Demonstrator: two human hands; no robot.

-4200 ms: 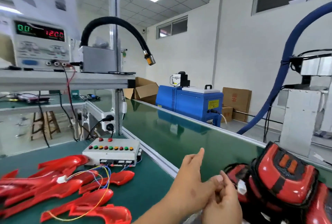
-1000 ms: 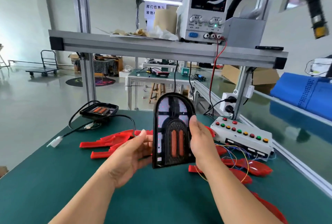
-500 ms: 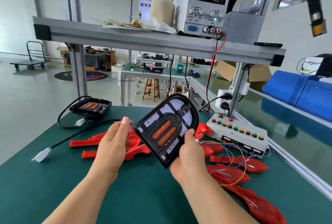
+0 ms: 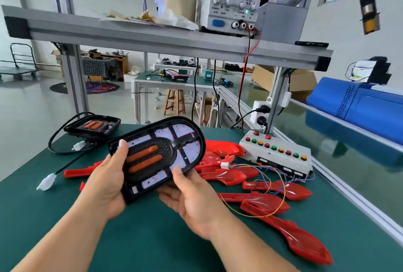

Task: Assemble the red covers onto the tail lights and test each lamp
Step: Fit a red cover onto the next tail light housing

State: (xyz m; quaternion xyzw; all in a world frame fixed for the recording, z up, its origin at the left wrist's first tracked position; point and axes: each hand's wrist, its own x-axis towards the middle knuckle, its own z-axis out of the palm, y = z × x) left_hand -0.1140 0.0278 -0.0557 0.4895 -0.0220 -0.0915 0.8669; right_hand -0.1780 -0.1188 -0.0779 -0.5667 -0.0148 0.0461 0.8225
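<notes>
Uncovered tail light [image 4: 157,156] held above bench [image 4: 152,239] centre.
Judged rigid, light plastic; left hand [image 4: 106,184] and right hand [image 4: 192,197] grips pinch its black rim.

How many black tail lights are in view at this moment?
2. The first tail light is gripped by the left hand and right hand over the table; the second tail light lies at the table's far left edge. Others could sit out of frame.

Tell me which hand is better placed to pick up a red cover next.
Probably the right hand: the red covers lie just beside it, while the left hand grips the tail light by its near end and could likely hold it alone.
</notes>
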